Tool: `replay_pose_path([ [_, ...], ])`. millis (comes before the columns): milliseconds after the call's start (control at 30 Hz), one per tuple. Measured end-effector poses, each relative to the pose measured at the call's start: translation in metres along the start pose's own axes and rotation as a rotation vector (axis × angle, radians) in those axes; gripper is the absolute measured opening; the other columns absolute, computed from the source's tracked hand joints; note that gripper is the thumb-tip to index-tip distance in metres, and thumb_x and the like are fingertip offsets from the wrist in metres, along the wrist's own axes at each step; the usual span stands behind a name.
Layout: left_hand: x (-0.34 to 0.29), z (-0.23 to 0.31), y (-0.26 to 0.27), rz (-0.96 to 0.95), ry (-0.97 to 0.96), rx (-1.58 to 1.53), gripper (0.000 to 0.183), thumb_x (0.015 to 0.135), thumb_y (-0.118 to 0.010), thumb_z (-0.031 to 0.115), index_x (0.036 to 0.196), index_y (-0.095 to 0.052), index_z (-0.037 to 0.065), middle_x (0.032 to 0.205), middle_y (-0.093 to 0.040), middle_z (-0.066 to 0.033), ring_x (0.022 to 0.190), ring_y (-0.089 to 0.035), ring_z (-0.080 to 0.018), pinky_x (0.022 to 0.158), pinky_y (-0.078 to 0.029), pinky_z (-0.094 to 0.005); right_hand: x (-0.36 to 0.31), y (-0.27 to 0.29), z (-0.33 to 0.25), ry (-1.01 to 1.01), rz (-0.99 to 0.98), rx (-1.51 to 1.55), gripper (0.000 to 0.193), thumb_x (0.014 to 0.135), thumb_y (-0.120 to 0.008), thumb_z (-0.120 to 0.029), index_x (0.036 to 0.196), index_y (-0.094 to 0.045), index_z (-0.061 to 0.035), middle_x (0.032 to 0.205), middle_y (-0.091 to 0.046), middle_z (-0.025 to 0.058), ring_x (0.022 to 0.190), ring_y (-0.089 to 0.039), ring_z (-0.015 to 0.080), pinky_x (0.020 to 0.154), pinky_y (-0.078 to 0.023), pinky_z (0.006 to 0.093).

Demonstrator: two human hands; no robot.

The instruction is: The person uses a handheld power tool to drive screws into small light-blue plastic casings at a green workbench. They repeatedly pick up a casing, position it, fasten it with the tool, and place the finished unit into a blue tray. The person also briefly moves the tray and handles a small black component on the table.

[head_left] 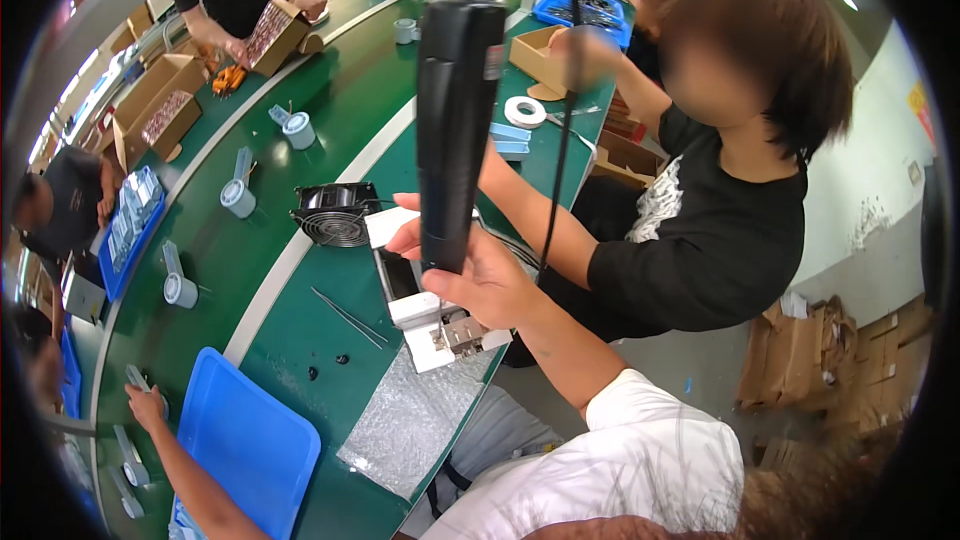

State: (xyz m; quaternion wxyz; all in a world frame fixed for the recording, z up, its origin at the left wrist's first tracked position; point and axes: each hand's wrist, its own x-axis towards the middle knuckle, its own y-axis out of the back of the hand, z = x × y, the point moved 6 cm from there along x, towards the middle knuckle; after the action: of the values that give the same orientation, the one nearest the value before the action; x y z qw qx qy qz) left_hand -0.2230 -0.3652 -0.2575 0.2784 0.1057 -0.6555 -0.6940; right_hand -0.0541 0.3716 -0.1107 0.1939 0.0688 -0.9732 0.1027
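The right hand (488, 280) is clamping around the lower barrel of a screwdriver (452, 130), a long, black, matt powered one that is standing nearly upright, its thumb pressing along the near side. A black cable (563, 140) is looping from its top and hanging beyond the knuckles. Just below this hand, the thin metal shaft is pointing down at a blocky white fixture (413, 308) carrying a squarish metal block (463, 337); whether the tip is touching is hard to tell.

The left hand (148, 407) is meeting a pale-blue part (136, 376) on the glossy green belt (205, 255), its fingers bent over it; whether they are closing on it I cannot tell. Ahead of this hand, similar pieces (180, 290), each joining a round cup to a narrow strip, are standing in a curved row.

Right of the left hand, a smooth blue plastic tray (250, 430) with rounded corners is lying partly beneath the forearm. Between the two hands, slender metal tweezers (348, 317) and two small black pieces (313, 373) are lying on the green surface (300, 315). Below the right hand, a crinkled, translucent bubble-textured sheet (400, 430) is spreading flat. Left of that hand, a boxy black fan (335, 215) is showing its ringed wire guard.
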Motion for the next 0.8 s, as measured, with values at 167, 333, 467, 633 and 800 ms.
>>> replay_pose_path([
  [167, -0.007, -0.041, 0.016, 0.187, -0.022, -0.325, 0.046, 0.087, -0.072, 0.03, 0.119, -0.05, 0.005, 0.113, -0.062, -0.021, 0.107, -0.06, -0.0402, 0.092, -0.047, -0.0471, 0.002, -0.006, -0.003, 0.065, 0.025, 0.035, 0.058, 0.091, -0.07, -0.009, 0.141, -0.043, -0.0056, 0.109, -0.056, 0.0021, 0.098, -0.054, 0.0074, 0.087, -0.047, 0.0259],
  [333, -0.055, -0.045, 0.07, 0.333, 0.003, -0.817, 0.049, 0.092, -0.067, 0.039, 0.121, -0.057, 0.001, 0.115, -0.062, -0.013, 0.103, -0.06, -0.024, 0.091, -0.048, -0.0364, -0.002, -0.009, -0.009, -0.014, -0.007, 0.04, 0.064, 0.091, -0.068, -0.006, 0.146, -0.035, -0.0007, 0.126, -0.054, 0.0087, 0.121, -0.051, 0.0158, 0.106, -0.038, 0.0329],
  [467, -0.156, -0.006, 0.13, 0.419, -0.139, -0.959, 0.043, 0.097, -0.062, 0.038, 0.122, -0.059, 0.002, 0.114, -0.061, -0.0098, 0.102, -0.058, -0.0215, 0.089, -0.048, -0.0355, -0.004, -0.008, -0.012, 0.128, 0.012, -0.102, 0.073, 0.088, -0.072, -0.007, 0.147, -0.03, 0.0004, 0.13, -0.052, 0.0107, 0.126, -0.051, 0.0191, 0.108, -0.039, 0.0347],
  [633, -0.306, 0.073, 0.157, 0.277, 0.075, -1.267, 0.04, 0.103, -0.05, 0.038, 0.121, -0.057, 0.003, 0.114, -0.058, -0.0111, 0.101, -0.057, -0.0206, 0.088, -0.049, -0.0358, -0.009, -0.004, -0.012, 0.283, 0.078, -0.123, 0.078, 0.085, -0.075, -0.011, 0.148, -0.029, 0.0012, 0.133, -0.052, 0.0121, 0.121, -0.055, 0.0197, 0.104, -0.043, 0.0346],
  [800, -0.411, 0.139, 0.127, 0.028, 0.056, -1.457, 0.03, 0.105, -0.046, 0.032, 0.113, -0.053, 0.004, 0.108, -0.061, -0.0098, 0.095, -0.059, -0.0181, 0.085, -0.05, -0.0333, -0.007, -0.004, -0.01, 0.382, 0.146, -0.082, 0.077, 0.084, -0.077, -0.016, 0.146, -0.035, 0.0013, 0.127, -0.058, 0.0111, 0.114, -0.059, 0.0168, 0.096, -0.048, 0.0346],
])
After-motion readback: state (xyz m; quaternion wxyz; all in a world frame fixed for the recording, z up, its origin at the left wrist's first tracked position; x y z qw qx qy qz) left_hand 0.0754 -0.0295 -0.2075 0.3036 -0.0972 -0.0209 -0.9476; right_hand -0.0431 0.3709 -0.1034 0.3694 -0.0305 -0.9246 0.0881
